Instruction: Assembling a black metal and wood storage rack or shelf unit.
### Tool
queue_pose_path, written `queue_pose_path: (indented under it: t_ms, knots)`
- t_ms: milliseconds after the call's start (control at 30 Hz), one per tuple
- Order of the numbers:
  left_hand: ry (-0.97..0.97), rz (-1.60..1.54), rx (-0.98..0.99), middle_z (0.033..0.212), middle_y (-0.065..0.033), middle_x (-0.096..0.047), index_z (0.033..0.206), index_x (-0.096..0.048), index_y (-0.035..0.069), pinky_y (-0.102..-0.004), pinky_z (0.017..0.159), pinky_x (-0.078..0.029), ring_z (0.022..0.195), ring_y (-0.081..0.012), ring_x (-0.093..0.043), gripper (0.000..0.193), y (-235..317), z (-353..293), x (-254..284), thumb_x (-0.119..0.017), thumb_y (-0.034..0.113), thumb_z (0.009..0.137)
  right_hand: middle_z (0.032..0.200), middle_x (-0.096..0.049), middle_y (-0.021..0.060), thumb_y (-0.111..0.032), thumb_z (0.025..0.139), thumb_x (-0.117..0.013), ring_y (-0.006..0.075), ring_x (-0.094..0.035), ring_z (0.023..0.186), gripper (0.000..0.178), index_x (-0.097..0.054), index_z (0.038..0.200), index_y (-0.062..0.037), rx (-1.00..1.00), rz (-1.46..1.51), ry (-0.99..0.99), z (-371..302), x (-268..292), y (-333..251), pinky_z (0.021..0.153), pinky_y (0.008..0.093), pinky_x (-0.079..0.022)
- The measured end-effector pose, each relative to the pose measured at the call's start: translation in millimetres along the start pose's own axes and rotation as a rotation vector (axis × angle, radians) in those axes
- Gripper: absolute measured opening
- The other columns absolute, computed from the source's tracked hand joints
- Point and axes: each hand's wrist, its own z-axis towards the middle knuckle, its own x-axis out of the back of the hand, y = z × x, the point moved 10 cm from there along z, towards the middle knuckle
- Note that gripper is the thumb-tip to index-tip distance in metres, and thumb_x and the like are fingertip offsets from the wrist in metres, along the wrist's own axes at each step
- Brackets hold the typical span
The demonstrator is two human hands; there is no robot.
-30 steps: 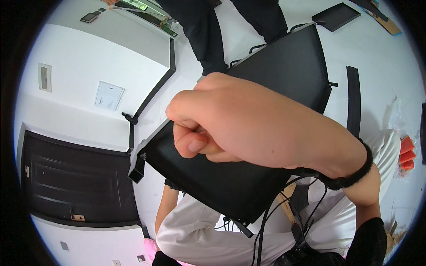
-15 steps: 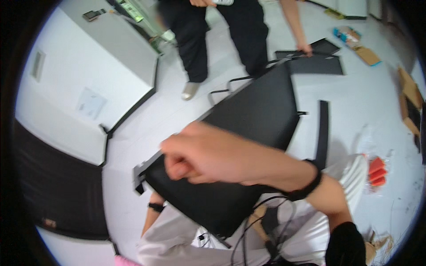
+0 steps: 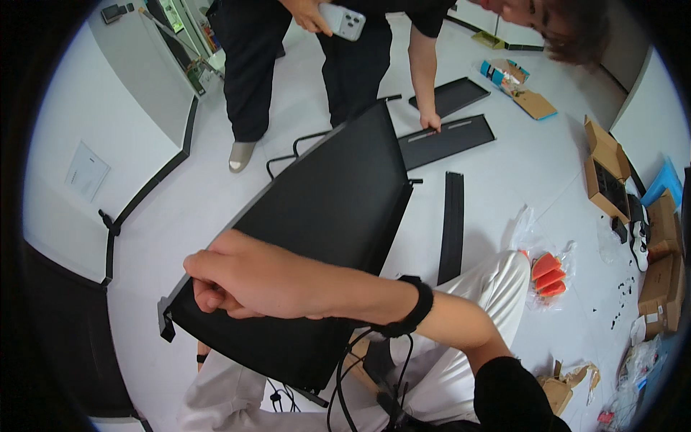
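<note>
Resting across the black panel (image 3: 324,237), the right hand (image 3: 252,277) is clenched; left hand's grip below it cannot be told.

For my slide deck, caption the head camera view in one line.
Right hand closed at the edge of a black metal panel on the lap; a co-worker's hand touches another panel.

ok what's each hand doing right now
Right hand: fingers curled shut, resting on the black panel.
Left hand: hidden under the panel, cannot be told.

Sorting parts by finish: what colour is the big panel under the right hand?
Black panel, matte, seen in the head view.
</note>
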Motion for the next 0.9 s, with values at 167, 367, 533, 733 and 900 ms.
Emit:
queue_pose_path:
  t_ms: [167, 367, 533, 733, 900]
  knots:
    - [-0.001, -0.029, 0.009, 0.085, -0.0069, -0.052, 0.097, -0.050, 0.004, -0.0360, 0.071, -0.043, 0.078, -0.0216, -0.049, 0.018, 2.7, 4.7, -12.7, -0.038, 0.017, 0.097, 0.053, -0.037, -0.0037, -0.021, 0.097, -0.039, 0.0054, -0.022, 0.039, 0.039, -0.048, 0.065, -0.0026, -0.011, 0.002, 0.043, 11.8, 6.0, -21.7, 0.039, 0.0255, -0.019]
    - [0.011, -0.062, 0.004, 0.084, -0.0064, -0.050, 0.096, -0.049, 0.004, -0.0353, 0.069, -0.041, 0.076, -0.0210, -0.048, 0.018, -3.7, -2.5, -2.3, -0.037, 0.017, 0.098, 0.053, -0.035, -0.0055, -0.027, 0.100, -0.041, 0.0048, -0.023, 0.041, 0.042, -0.048, 0.066, -0.0035, -0.011, 0.002, 0.010, 11.2, -0.6, -20.0, 0.040, 0.0242, -0.019]
    - [0.006, -0.105, 0.010, 0.082, -0.0060, -0.049, 0.094, -0.048, 0.005, -0.0348, 0.068, -0.040, 0.074, -0.0205, -0.046, 0.018, -13.8, -24.1, 11.4, -0.037, 0.018, 0.098, 0.053, -0.031, -0.0091, -0.045, 0.102, -0.043, 0.0027, -0.024, 0.045, 0.052, -0.052, 0.072, -0.0025, -0.038, -0.096, 0.109, -19.0, 15.5, -15.0, 0.042, 0.0219, -0.018]
    - [0.015, -0.124, -0.016, 0.080, -0.0055, -0.047, 0.092, -0.048, 0.005, -0.0342, 0.066, -0.039, 0.072, -0.0198, -0.045, 0.018, -13.0, -39.3, 20.0, -0.036, 0.018, 0.099, 0.050, -0.032, -0.0084, -0.054, 0.099, -0.044, 0.0028, -0.025, 0.045, 0.061, -0.051, 0.062, -0.0046, -0.059, -0.315, 0.154, -26.2, 28.0, -17.9, 0.042, 0.0225, -0.017]
    - [0.045, -0.107, -0.017, 0.079, -0.0050, -0.046, 0.091, -0.047, 0.006, -0.0337, 0.065, -0.038, 0.071, -0.0193, -0.043, 0.019, -10.0, -43.3, 14.7, -0.036, 0.019, 0.099, 0.047, -0.030, -0.0054, -0.050, 0.093, -0.059, 0.0058, -0.024, 0.046, 0.066, -0.041, 0.048, -0.0053, -0.033, -0.844, 0.383, -25.3, 38.0, -49.9, 0.043, 0.0269, -0.019]
